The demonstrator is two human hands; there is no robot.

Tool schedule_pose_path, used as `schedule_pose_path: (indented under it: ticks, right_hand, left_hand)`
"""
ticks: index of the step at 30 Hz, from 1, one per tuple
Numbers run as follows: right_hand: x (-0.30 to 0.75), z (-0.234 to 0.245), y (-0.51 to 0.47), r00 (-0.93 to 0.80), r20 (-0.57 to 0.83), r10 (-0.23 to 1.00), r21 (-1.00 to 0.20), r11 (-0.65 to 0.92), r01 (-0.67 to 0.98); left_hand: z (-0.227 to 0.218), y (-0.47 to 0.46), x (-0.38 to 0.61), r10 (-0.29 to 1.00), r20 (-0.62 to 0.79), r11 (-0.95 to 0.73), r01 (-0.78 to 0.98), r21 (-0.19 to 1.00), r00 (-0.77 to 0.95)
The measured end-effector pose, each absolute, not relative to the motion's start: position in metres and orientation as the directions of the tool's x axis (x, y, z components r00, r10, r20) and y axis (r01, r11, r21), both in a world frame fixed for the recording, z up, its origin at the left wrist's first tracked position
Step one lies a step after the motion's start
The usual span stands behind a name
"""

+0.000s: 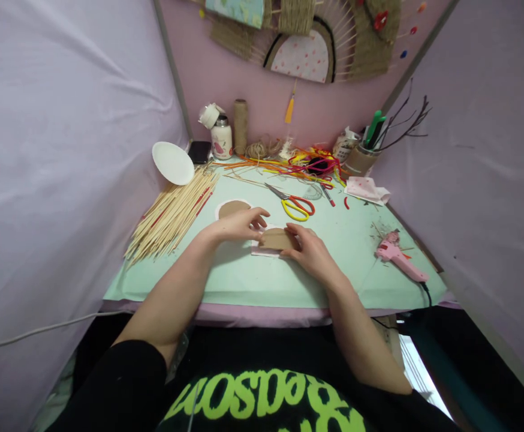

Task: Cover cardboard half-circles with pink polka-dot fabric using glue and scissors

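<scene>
Both my hands rest on a brown cardboard piece (276,239) that lies on a white backing in the middle of the green mat (253,279). My left hand (239,225) presses on its left end with fingers curled and pinched. My right hand (309,249) holds its right end between thumb and fingers. A second brown cardboard shape with a white edge (231,208) lies just behind my left hand.
A bundle of wooden sticks (172,216) lies at the left. Behind are yellow-and-red scissors (295,205), a white paper plate (172,162), a twine spool (240,126), coloured pipe cleaners (307,165) and a tool cup (361,157). A pink glue gun (399,255) lies at the right.
</scene>
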State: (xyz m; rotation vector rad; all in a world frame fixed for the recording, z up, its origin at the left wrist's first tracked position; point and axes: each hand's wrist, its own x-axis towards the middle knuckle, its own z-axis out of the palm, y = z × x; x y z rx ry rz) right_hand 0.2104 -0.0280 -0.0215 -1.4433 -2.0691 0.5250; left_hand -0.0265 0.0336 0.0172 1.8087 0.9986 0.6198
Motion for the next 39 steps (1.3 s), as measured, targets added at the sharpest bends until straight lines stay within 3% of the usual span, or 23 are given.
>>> schedule_pose_path:
  ticks: [4, 6, 8, 11, 14, 18, 23, 28, 32, 35, 39]
  right_hand:
    - [0.209, -0.024, -0.028, -0.265, 0.221, 0.939, -0.575, 0.345, 0.742]
    - [0.210, -0.021, -0.030, -0.227, 0.215, 0.950, -0.645, 0.313, 0.698]
    - [0.211, -0.015, -0.032, -0.172, 0.174, 0.970, -0.792, 0.241, 0.561]
    - [0.212, -0.007, -0.036, -0.107, 0.013, 0.994, -0.977, 0.036, 0.211]
    - [0.211, -0.004, -0.035, -0.092, -0.154, 0.984, -0.983, -0.161, -0.082]
    - [0.209, -0.004, -0.031, -0.074, -0.308, 0.949, -0.929, -0.316, -0.190]
    - [0.202, -0.006, -0.032, -0.060, -0.351, 0.934, -0.910, -0.356, -0.212]
    - [0.197, -0.010, -0.034, -0.070, -0.281, 0.957, -0.943, -0.289, -0.167]
    - [0.203, -0.014, -0.035, -0.058, -0.006, 0.998, -0.991, 0.002, 0.134]
    - [0.210, -0.017, -0.035, -0.141, 0.203, 0.969, -0.885, 0.243, 0.396]
    - [0.211, -0.021, -0.037, -0.266, 0.292, 0.919, -0.782, 0.390, 0.486]
  left_hand:
    - [0.017, 0.031, -0.029, 0.836, -0.032, -0.311, 0.521, 0.795, 0.547]
    - [0.016, 0.031, -0.028, 0.838, -0.017, -0.330, 0.531, 0.780, 0.546]
    - [0.016, 0.031, -0.028, 0.843, 0.025, -0.333, 0.486, 0.808, 0.537]
    - [0.018, 0.033, -0.028, 0.858, 0.087, -0.317, 0.389, 0.865, 0.507]
    - [0.022, 0.034, -0.027, 0.872, 0.084, -0.275, 0.341, 0.899, 0.482]
    - [0.025, 0.032, -0.023, 0.876, 0.037, -0.187, 0.268, 0.945, 0.481]
    - [0.022, 0.027, -0.016, 0.831, 0.081, -0.255, 0.249, 0.934, 0.550]
    - [0.015, 0.028, -0.010, 0.834, 0.084, -0.269, 0.268, 0.925, 0.545]
    - [0.014, 0.032, -0.014, 0.883, 0.103, -0.244, 0.261, 0.934, 0.457]
    - [0.016, 0.035, -0.021, 0.882, 0.145, -0.324, 0.352, 0.878, 0.448]
    - [0.014, 0.035, -0.027, 0.860, 0.071, -0.360, 0.502, 0.786, 0.506]
